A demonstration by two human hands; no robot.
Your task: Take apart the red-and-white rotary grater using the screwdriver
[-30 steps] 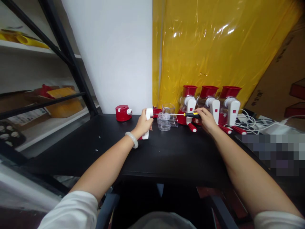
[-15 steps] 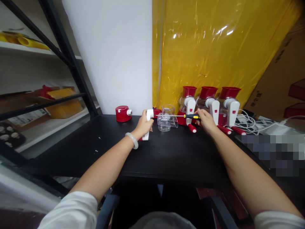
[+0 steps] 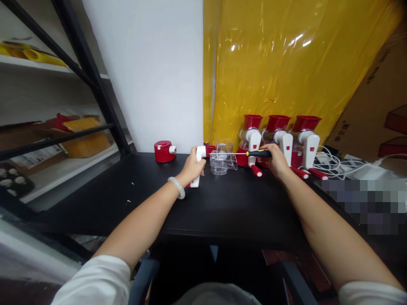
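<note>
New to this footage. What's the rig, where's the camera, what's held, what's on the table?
No robot: just a person's bare hands, seen from one head-worn camera looking forward and down. The left hand grips a white part; the right hand holds a screwdriver, its shaft pointing at that part. On the black table, left to right: a red base, a clear plastic housing, three red-and-white crank machines and white cables.

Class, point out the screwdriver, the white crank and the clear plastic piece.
Screwdriver (image 3: 257,153): head view, on the black handle.
White crank (image 3: 201,151): head view, on its upper end.
Clear plastic piece (image 3: 219,166): head view, lower body.
</note>
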